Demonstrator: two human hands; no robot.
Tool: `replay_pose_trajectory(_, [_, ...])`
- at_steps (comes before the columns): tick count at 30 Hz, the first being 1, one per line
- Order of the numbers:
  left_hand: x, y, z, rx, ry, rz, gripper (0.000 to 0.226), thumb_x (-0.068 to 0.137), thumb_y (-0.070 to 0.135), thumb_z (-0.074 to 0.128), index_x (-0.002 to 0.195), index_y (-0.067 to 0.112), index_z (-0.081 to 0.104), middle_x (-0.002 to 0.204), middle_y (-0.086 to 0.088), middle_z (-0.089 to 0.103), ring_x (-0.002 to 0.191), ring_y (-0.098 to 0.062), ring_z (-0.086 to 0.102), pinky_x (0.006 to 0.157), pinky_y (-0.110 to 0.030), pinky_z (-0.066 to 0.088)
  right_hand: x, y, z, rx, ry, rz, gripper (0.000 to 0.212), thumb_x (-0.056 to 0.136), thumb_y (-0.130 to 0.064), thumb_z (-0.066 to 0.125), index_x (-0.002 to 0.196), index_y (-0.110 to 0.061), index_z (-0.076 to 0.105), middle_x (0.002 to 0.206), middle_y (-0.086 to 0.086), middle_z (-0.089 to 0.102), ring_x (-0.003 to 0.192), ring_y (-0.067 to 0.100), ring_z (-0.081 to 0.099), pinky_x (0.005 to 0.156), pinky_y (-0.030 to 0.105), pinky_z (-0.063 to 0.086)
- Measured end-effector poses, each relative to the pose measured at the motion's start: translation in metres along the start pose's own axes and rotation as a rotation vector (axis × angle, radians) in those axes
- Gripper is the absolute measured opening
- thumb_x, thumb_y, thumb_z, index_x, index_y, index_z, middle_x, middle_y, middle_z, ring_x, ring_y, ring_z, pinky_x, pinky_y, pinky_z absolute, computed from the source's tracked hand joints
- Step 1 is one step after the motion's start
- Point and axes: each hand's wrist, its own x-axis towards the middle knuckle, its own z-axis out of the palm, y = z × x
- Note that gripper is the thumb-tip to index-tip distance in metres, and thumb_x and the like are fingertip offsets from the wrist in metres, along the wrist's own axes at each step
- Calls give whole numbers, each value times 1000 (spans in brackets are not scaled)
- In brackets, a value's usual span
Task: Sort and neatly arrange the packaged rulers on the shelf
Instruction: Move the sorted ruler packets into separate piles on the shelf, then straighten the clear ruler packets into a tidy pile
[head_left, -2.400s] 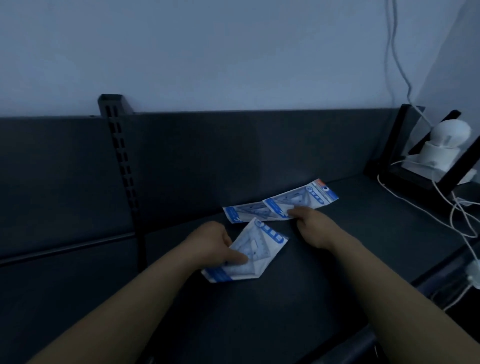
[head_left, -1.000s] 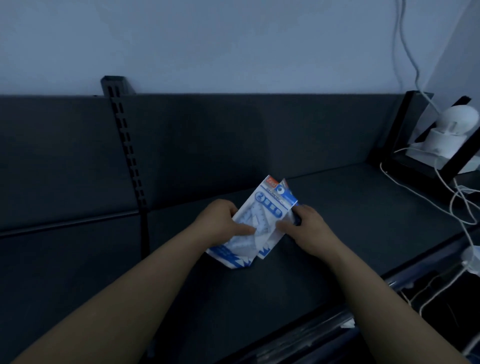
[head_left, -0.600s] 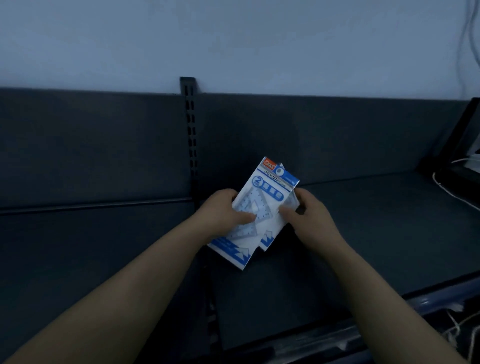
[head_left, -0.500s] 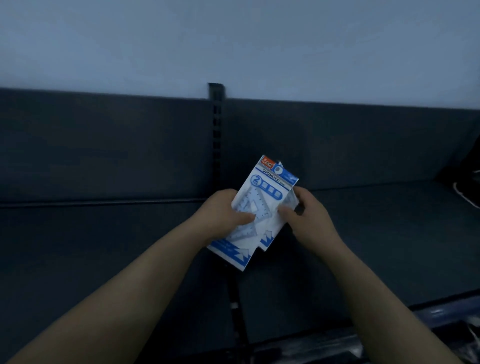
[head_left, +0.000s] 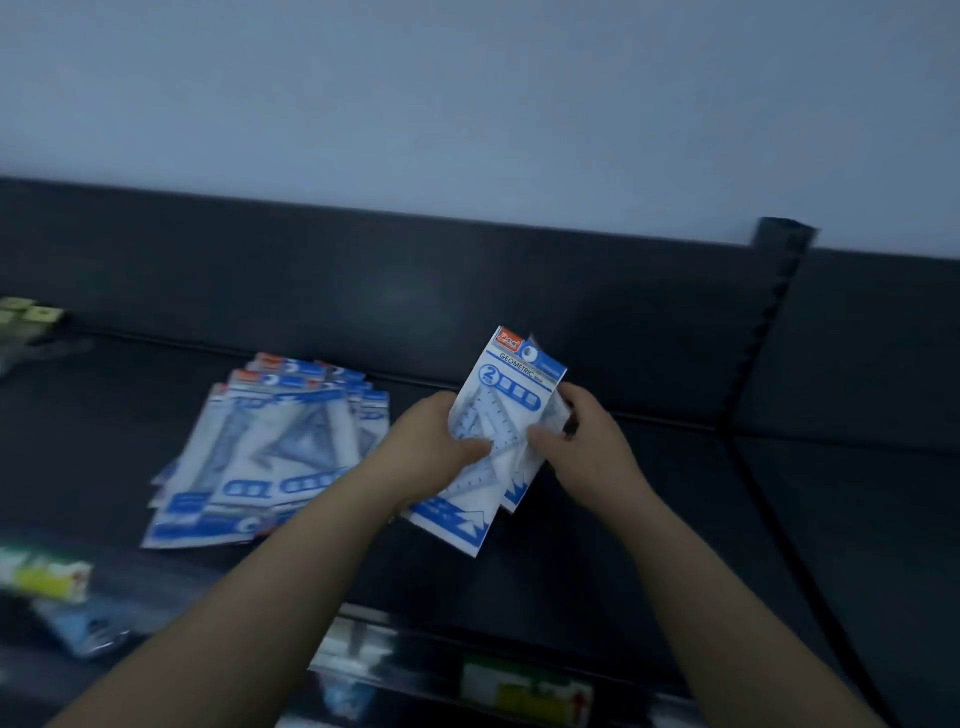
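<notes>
I hold a small stack of blue-and-white ruler packs (head_left: 511, 395) upright above the dark shelf (head_left: 649, 519), the front one printed "GEOMETRIC". My left hand (head_left: 434, 447) grips the stack's left edge with the thumb across its face. My right hand (head_left: 582, 444) grips the right edge, thumb in front. To the left, a spread pile of the same ruler packs (head_left: 270, 452) lies flat on the shelf, overlapping one another.
A slotted black upright (head_left: 769, 312) divides the shelf at the right. Green-labelled packs (head_left: 31, 317) sit at the far left back. More packs (head_left: 47, 577) lie at the lower left, and others (head_left: 524, 691) show on a lower level below the shelf edge.
My view has swung left along the shelf with the held stack. The pile of ruler packs has come into sight, and the upright now stands to my right. Both grips are unchanged.
</notes>
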Motion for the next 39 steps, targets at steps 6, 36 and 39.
replay_pose_trajectory(6, [-13, -49, -71, 181, 104, -76, 34, 88, 30, 67, 116, 19, 52, 104, 5, 55, 86, -11, 52, 70, -26, 39, 9, -34, 95, -9, -104, -7, 42, 82, -19, 63, 120, -34, 52, 118, -3, 58, 100, 12, 62, 82, 36, 56])
replay_pose_trajectory(36, [-57, -223, -269, 462, 514, -174, 36, 94, 36, 54, 125, 19, 58, 118, -1, 62, 104, -18, 60, 88, -35, 50, 28, -160, 328, -568, -439, -510, 56, 95, -33, 52, 145, -15, 36, 151, 3, 36, 136, 19, 35, 114, 32, 27])
replay_pose_trajectory(39, [-64, -251, -308, 477, 493, -188, 36, 94, 37, 54, 125, 18, 57, 116, -1, 63, 102, -18, 60, 88, -36, 50, 25, -180, 374, -584, -432, -507, 55, 96, -32, 51, 146, -14, 35, 152, 2, 34, 139, 16, 32, 116, 32, 23])
